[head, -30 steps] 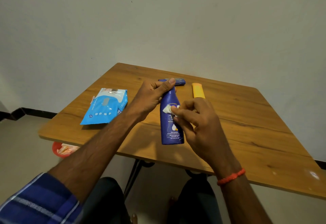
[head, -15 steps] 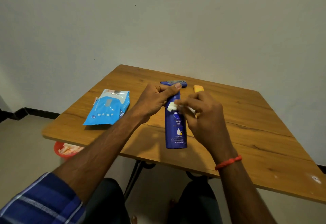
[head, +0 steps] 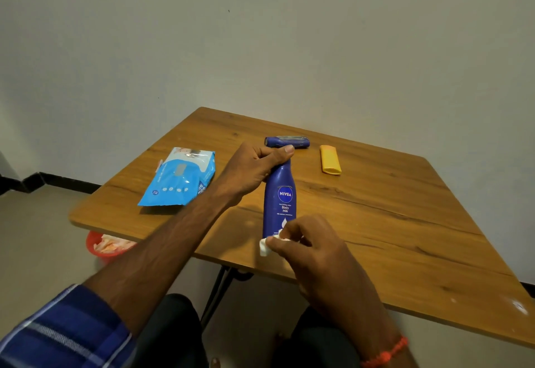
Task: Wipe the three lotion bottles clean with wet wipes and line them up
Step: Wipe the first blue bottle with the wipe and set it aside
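A tall dark blue lotion bottle (head: 279, 197) stands upright near the front of the wooden table (head: 390, 223). My left hand (head: 254, 169) grips its neck and cap from the left. My right hand (head: 309, 240) pinches a small white wet wipe (head: 265, 247) against the bottle's base. Behind it a second dark blue bottle (head: 287, 142) lies on its side. A yellow bottle (head: 330, 159) lies flat to the right of that one.
A light blue wet wipes pack (head: 179, 181) lies on the table's left part. A red bin (head: 107, 247) with used wipes stands on the floor under the table's left front corner. A plain wall runs close behind the table.
My right hand has slid the wipe down the bottle's front, from its shoulder to its base. The left hand keeps its hold on the neck.
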Available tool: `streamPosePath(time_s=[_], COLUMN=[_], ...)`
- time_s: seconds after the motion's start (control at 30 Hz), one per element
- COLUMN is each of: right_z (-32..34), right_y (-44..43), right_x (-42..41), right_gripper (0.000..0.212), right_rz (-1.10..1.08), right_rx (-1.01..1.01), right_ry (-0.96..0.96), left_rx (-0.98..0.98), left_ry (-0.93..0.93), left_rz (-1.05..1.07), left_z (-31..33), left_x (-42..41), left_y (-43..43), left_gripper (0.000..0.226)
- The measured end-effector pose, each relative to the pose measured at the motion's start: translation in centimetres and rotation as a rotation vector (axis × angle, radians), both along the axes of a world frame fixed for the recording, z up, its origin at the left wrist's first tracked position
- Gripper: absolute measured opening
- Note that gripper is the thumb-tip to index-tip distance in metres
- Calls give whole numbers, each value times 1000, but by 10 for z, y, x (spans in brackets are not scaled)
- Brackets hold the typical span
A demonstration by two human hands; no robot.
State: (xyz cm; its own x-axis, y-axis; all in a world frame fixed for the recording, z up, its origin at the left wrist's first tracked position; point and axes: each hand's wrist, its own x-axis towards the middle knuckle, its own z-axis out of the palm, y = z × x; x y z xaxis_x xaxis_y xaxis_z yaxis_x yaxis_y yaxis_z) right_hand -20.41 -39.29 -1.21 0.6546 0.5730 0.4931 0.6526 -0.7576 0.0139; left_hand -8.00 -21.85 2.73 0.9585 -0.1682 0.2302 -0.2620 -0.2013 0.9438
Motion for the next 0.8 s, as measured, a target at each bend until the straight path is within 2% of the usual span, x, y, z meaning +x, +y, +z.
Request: streamPosePath(time_s=[0.07, 0.2, 0.4, 0.53, 0.67, 0.73, 0.8], right_z=[2, 21, 42, 37, 11, -1, -6], right_y=[-3, 4, 20, 22, 11, -3, -18], right_x=[6, 31, 59, 42, 19, 13, 10], right_gripper=[53, 30, 19, 32, 36, 40, 35], right_rz=[-6, -53, -142, -91, 14, 43, 56], right_rx=[16, 162, 420, 242, 91, 112, 212], right_ry=[26, -31, -64, -54, -21, 7, 38], left_rx=[-10, -17, -33, -48, -128, -149, -170], left_ry=[4, -10, 8, 6, 94, 115, 135], left_rz=[-1, -12, -26, 11, 88, 96, 107], left_z=[-2, 1, 6, 4, -2, -6, -10], left_x=[-1, -9, -11, -7, 0, 1, 2], left_y=[-3, -12, -12, -8, -5, -3, -3], left_gripper=[30, 37, 40, 47, 52, 44, 39])
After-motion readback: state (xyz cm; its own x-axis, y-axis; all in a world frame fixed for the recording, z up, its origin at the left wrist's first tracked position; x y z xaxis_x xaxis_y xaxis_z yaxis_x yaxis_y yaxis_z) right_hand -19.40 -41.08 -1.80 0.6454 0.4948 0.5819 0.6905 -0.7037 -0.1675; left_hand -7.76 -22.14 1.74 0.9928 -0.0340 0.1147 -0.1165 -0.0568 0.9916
